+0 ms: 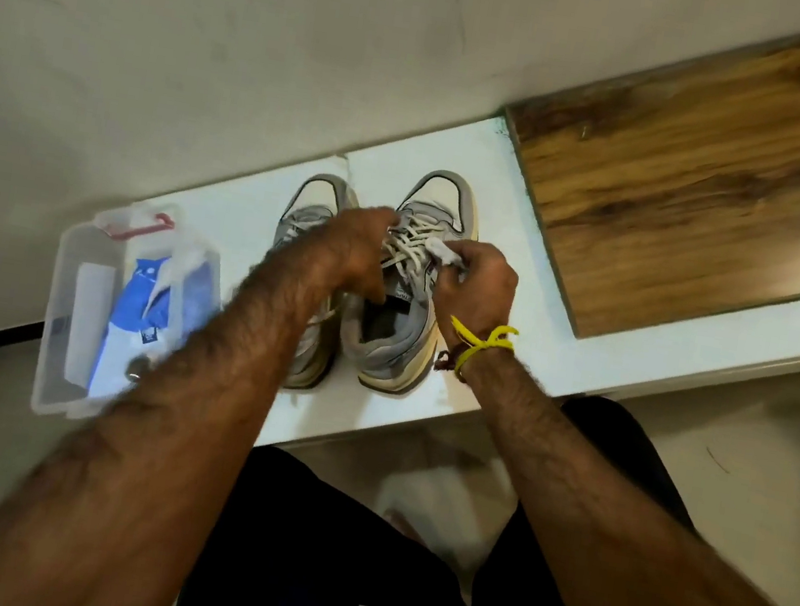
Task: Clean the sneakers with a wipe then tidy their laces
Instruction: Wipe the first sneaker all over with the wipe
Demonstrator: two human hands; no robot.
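Observation:
Two grey and white sneakers stand side by side on a white shelf (493,358), toes pointing away from me. My left hand (348,253) lies across the left sneaker (312,201) and grips the laces (411,247) of the right sneaker (437,199). My right hand (476,283) is closed on a crumpled white wipe (439,249) pressed against those laces from the right side. A yellow thread is tied around my right wrist. My left forearm hides much of the left sneaker.
A clear plastic box (81,265) with a red latch sits on the shelf to the left, holding a blue and white wipe pack (144,301). A wooden panel (705,192) rises at the right. A pale wall stands behind. My dark-trousered legs are below the shelf.

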